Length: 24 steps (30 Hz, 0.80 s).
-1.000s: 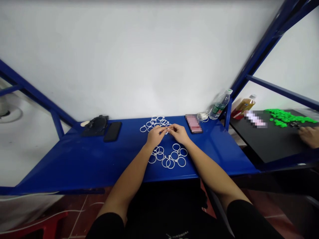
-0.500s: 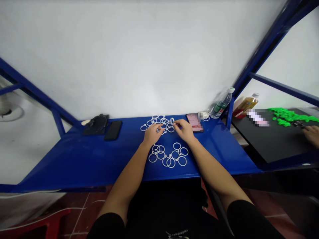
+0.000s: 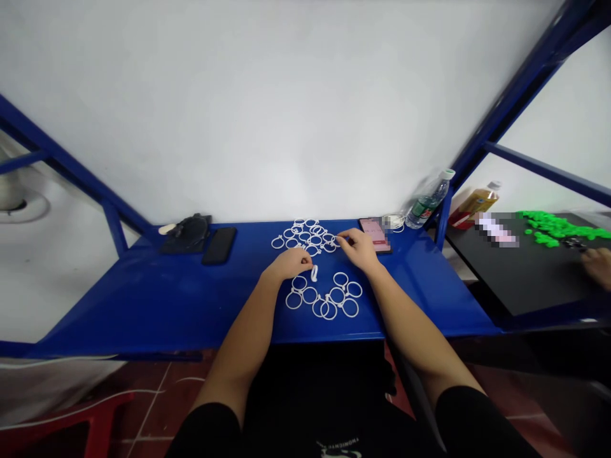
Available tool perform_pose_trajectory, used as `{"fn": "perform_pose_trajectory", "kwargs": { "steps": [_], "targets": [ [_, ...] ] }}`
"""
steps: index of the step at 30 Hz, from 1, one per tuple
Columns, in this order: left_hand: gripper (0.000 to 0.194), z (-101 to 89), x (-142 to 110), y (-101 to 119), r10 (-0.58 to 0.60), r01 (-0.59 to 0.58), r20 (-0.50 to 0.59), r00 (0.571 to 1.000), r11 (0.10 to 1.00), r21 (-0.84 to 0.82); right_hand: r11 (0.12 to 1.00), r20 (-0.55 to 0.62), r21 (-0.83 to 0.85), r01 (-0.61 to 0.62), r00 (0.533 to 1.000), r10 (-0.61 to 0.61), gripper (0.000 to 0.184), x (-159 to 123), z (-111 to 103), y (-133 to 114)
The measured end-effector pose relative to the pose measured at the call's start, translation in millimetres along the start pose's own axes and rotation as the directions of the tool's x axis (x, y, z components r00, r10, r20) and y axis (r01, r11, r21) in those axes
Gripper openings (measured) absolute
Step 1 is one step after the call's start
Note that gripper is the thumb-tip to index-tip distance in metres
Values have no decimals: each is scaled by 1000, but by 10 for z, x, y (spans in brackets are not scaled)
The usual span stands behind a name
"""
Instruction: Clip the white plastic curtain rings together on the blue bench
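On the blue table [image 3: 157, 299] lie two groups of white plastic rings: a far pile [image 3: 305, 234] near the wall and a near group [image 3: 329, 299] by the front edge. My left hand [image 3: 292, 262] is closed, pinching a white ring [image 3: 314, 274] that hangs just above the near group. My right hand [image 3: 359, 247] reaches to the right edge of the far pile, its fingertips pinched on a ring there.
A black phone [image 3: 219, 245] and a dark pouch [image 3: 187, 233] lie at the back left. A phone with a pink screen [image 3: 375, 234], a water bottle [image 3: 428, 198] and a drink bottle [image 3: 475, 202] stand at the back right. Another person's hand [image 3: 597, 266] works by green pieces [image 3: 554, 226] on a black table.
My hands have separated. The left has come back toward the near group with a ring, and the right has stayed reaching at the far pile. The camera tilted slightly.
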<state>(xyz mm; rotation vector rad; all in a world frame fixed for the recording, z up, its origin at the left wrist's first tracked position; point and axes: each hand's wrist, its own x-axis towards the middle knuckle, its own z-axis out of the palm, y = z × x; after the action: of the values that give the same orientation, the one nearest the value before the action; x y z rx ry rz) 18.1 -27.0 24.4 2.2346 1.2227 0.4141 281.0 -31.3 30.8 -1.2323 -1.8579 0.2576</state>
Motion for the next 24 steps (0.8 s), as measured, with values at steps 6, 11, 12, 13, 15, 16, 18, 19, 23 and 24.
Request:
{"fn": "perform_pose_trajectory", "kwargs": {
  "steps": [6, 11, 12, 13, 15, 16, 18, 19, 23, 24],
  "targets": [
    [30, -9, 6, 8, 6, -12, -65, 998, 996, -87, 995, 113, 46, 85, 990, -89, 15, -47, 62, -92],
    [32, 166, 47, 84, 113, -113, -12, 993, 993, 31, 993, 161, 74, 88, 982, -99, 14, -50, 63, -86],
    [22, 194, 56, 110, 120, -119, -8, 993, 991, 66, 994, 171, 75, 84, 981, -95, 14, -50, 61, -78],
    [14, 213, 63, 135, 122, -120, -14, 992, 988, 94, 994, 182, 75, 82, 979, -94, 15, -50, 61, -70],
    [10, 222, 76, 167, 116, -107, -76, 990, 988, 112, 994, 212, 79, 81, 973, -96, 16, -54, 64, -63],
    [11, 216, 81, 174, 105, -91, -134, 985, 990, 103, 994, 231, 81, 78, 968, -95, 17, -59, 67, -67],
    [11, 197, 88, 175, 69, -51, -280, 957, 996, 74, 994, 271, 78, 72, 958, -91, 23, -71, 76, -92],
    [11, 191, 91, 173, 57, -36, -350, 935, 997, 65, 994, 295, 74, 78, 951, -96, 28, -77, 81, -113],
    [7, 206, 96, 191, 91, -55, -524, 847, 995, 83, 990, 374, 81, 112, 918, -134, 33, -91, 103, -205],
    [6, 216, 96, 200, 105, -69, -544, 833, 994, 86, 991, 382, 87, 100, 915, -126, 29, -89, 109, -219]
  ]
}}
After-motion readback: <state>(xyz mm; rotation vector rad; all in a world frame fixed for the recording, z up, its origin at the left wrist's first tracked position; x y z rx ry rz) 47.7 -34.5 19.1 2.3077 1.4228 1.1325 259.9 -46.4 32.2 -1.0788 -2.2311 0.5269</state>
